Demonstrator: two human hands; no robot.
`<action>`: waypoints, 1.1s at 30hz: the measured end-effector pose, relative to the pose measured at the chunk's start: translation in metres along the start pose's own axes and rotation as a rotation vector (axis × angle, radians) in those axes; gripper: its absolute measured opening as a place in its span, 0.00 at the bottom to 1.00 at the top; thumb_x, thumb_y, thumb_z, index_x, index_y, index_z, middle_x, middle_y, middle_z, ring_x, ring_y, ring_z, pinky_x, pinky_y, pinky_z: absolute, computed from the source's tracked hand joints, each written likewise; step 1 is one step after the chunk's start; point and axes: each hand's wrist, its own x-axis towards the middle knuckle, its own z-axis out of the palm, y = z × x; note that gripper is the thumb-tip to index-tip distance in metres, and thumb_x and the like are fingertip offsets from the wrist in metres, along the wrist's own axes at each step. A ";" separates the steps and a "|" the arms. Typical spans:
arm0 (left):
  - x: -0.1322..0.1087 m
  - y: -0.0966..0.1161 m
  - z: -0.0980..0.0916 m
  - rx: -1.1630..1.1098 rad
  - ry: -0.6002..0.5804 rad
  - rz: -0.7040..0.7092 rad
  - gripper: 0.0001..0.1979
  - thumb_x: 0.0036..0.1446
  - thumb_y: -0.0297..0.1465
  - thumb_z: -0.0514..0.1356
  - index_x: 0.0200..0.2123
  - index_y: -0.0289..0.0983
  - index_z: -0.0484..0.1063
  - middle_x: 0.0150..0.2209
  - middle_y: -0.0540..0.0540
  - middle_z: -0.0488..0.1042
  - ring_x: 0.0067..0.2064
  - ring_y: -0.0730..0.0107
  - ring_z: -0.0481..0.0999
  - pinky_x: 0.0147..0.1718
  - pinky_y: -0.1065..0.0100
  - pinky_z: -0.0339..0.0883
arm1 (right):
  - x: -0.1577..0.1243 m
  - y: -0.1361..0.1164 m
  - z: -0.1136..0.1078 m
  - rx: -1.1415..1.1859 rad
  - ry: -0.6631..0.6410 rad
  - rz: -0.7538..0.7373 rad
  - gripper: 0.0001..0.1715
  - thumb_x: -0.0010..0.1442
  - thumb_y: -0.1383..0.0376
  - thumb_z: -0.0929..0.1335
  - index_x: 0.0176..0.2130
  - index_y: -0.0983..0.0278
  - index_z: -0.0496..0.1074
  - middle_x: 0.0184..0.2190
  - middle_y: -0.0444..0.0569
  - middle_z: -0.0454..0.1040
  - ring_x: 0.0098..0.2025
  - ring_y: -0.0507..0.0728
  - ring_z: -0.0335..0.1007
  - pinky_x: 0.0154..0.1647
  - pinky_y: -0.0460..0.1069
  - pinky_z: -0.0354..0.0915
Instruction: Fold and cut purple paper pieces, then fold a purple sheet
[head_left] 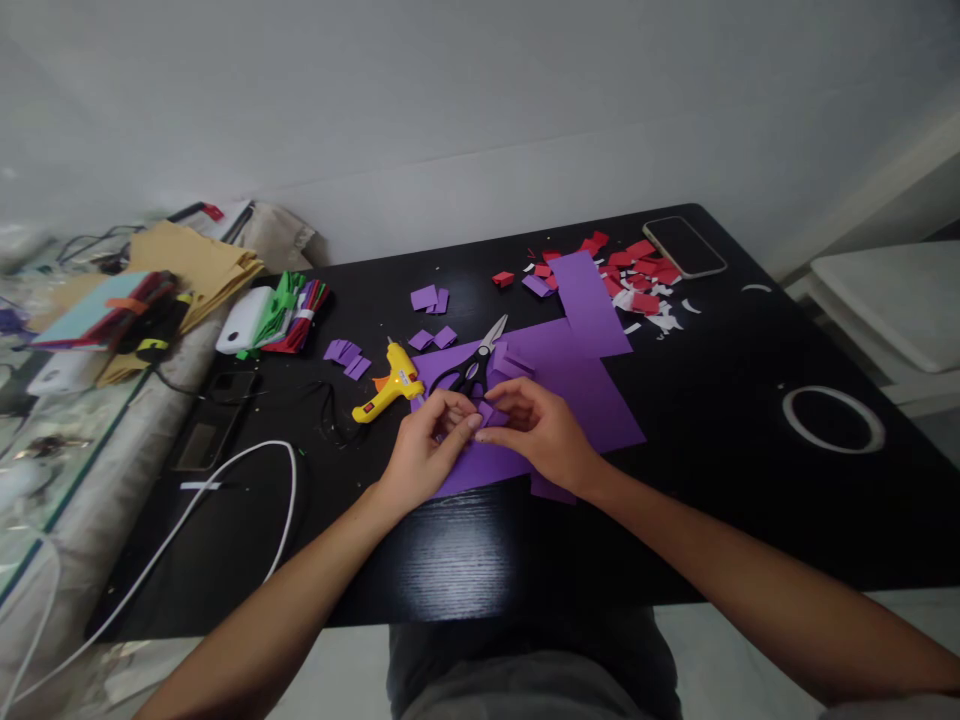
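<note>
Between my two hands is a small folded piece of purple paper. My left hand pinches its left side with thumb and fingers. On the other side, my right hand grips it, thumb below and fingers above. Both hands are over a large purple paper sheet. Just beyond them lie black-handled scissors, blades partly apart and pointing away. A yellow glue gun rests left of the scissors. Another folded purple piece lies right of the scissors, near my right fingers.
Small purple pieces lie left and beyond. Red pieces, white scraps and a phone sit at the back right. A white ring lies right. A white cable loops at left, near bundled coloured paper.
</note>
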 end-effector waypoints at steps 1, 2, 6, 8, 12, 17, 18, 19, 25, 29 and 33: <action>0.000 0.000 0.000 -0.010 0.002 -0.005 0.09 0.66 0.39 0.63 0.40 0.39 0.73 0.28 0.52 0.73 0.28 0.73 0.73 0.30 0.71 0.68 | 0.000 -0.001 0.000 0.013 -0.003 0.010 0.27 0.46 0.58 0.83 0.43 0.61 0.76 0.37 0.46 0.81 0.39 0.57 0.80 0.44 0.53 0.79; 0.000 0.000 0.000 -0.015 0.006 -0.008 0.10 0.66 0.40 0.64 0.41 0.39 0.73 0.28 0.52 0.73 0.29 0.72 0.73 0.30 0.70 0.68 | 0.000 -0.002 0.000 0.027 -0.006 0.027 0.25 0.47 0.57 0.83 0.41 0.61 0.76 0.36 0.46 0.81 0.39 0.57 0.80 0.43 0.53 0.79; 0.000 0.000 0.001 -0.015 0.021 0.000 0.10 0.66 0.40 0.64 0.41 0.39 0.72 0.28 0.51 0.73 0.29 0.73 0.73 0.30 0.70 0.69 | 0.002 -0.007 -0.001 0.075 -0.031 0.101 0.22 0.48 0.53 0.82 0.36 0.61 0.76 0.30 0.45 0.81 0.32 0.56 0.79 0.37 0.52 0.79; 0.000 0.000 0.000 -0.012 0.027 0.025 0.10 0.65 0.38 0.64 0.42 0.39 0.72 0.30 0.51 0.73 0.29 0.73 0.73 0.30 0.71 0.70 | 0.003 -0.010 -0.002 0.068 -0.032 0.109 0.21 0.48 0.53 0.81 0.34 0.61 0.77 0.29 0.43 0.80 0.30 0.54 0.78 0.35 0.51 0.78; 0.000 -0.001 0.001 -0.047 0.004 0.049 0.12 0.64 0.36 0.65 0.46 0.39 0.70 0.35 0.49 0.75 0.32 0.73 0.75 0.33 0.71 0.72 | 0.004 -0.012 -0.004 0.077 -0.010 0.126 0.19 0.49 0.52 0.81 0.32 0.61 0.77 0.28 0.43 0.79 0.29 0.53 0.76 0.37 0.51 0.77; 0.000 -0.004 0.003 -0.099 -0.039 0.009 0.13 0.65 0.35 0.65 0.49 0.39 0.68 0.32 0.50 0.75 0.33 0.73 0.77 0.35 0.70 0.73 | 0.005 -0.010 -0.005 0.160 0.019 0.172 0.21 0.47 0.53 0.82 0.31 0.62 0.75 0.28 0.42 0.78 0.30 0.53 0.76 0.39 0.52 0.78; 0.000 -0.005 0.003 -0.095 -0.032 0.012 0.12 0.65 0.35 0.64 0.49 0.39 0.68 0.32 0.51 0.75 0.33 0.73 0.77 0.35 0.71 0.73 | 0.005 -0.010 -0.004 0.176 0.021 0.188 0.22 0.47 0.53 0.82 0.31 0.62 0.75 0.28 0.42 0.77 0.31 0.53 0.76 0.38 0.52 0.78; 0.000 -0.005 0.003 -0.086 -0.019 0.018 0.12 0.65 0.35 0.64 0.49 0.39 0.69 0.32 0.50 0.75 0.33 0.73 0.78 0.35 0.71 0.73 | 0.005 -0.010 -0.004 0.187 0.019 0.203 0.22 0.47 0.53 0.82 0.31 0.62 0.75 0.29 0.42 0.77 0.31 0.53 0.76 0.38 0.52 0.79; 0.001 -0.004 0.001 -0.026 0.051 0.028 0.12 0.65 0.36 0.64 0.48 0.39 0.71 0.36 0.48 0.77 0.34 0.72 0.77 0.36 0.70 0.73 | 0.004 -0.012 -0.004 0.117 -0.028 0.175 0.19 0.50 0.52 0.80 0.31 0.62 0.77 0.29 0.42 0.76 0.30 0.52 0.72 0.35 0.49 0.74; 0.001 -0.003 0.000 0.050 0.014 0.041 0.08 0.67 0.37 0.62 0.42 0.38 0.73 0.30 0.50 0.75 0.30 0.73 0.74 0.31 0.71 0.70 | 0.005 -0.014 -0.004 0.094 -0.027 0.135 0.19 0.49 0.51 0.81 0.29 0.61 0.77 0.26 0.41 0.74 0.28 0.51 0.68 0.33 0.48 0.72; 0.001 -0.003 -0.002 0.150 0.008 0.085 0.09 0.69 0.37 0.60 0.38 0.38 0.73 0.29 0.51 0.74 0.29 0.73 0.73 0.30 0.71 0.68 | 0.005 -0.014 -0.004 0.057 -0.032 0.143 0.21 0.49 0.49 0.80 0.29 0.61 0.77 0.26 0.42 0.75 0.27 0.52 0.68 0.32 0.49 0.72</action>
